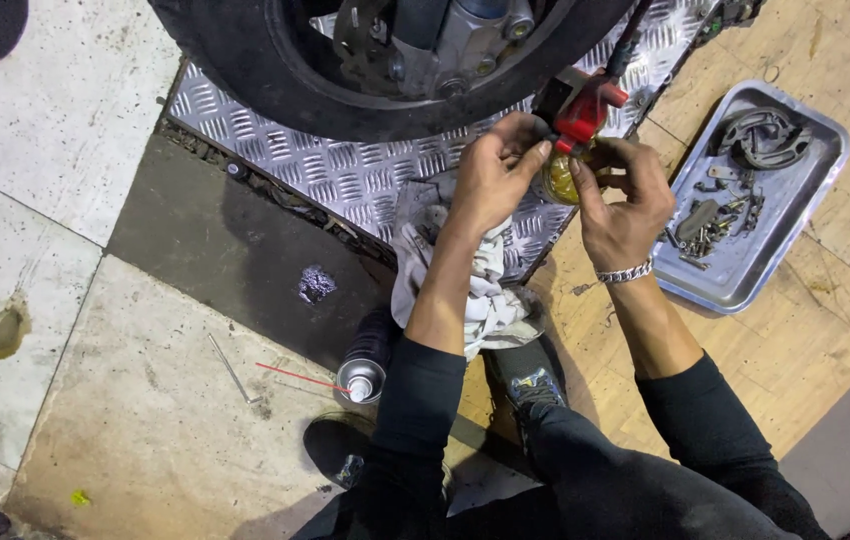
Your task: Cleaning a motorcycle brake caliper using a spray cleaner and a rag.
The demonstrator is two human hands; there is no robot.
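My left hand [493,176] and my right hand [621,196] meet just below a black tyre [275,85], both closed around a small round yellowish part [556,181]. A red part [585,110] on a black stem sits directly above my fingers, touching them. A brake caliper [445,45] shows inside the wheel. A metal chain bracelet [625,271] circles my right wrist. A dirty white rag [490,290] lies under my left forearm.
The wheel stands on a diamond-pattern metal plate [345,175]. A steel tray [765,270] at the right holds brake shoes and several bolts. A spray can [363,375] with a red straw and a thin metal rod [232,368] lie on the concrete floor.
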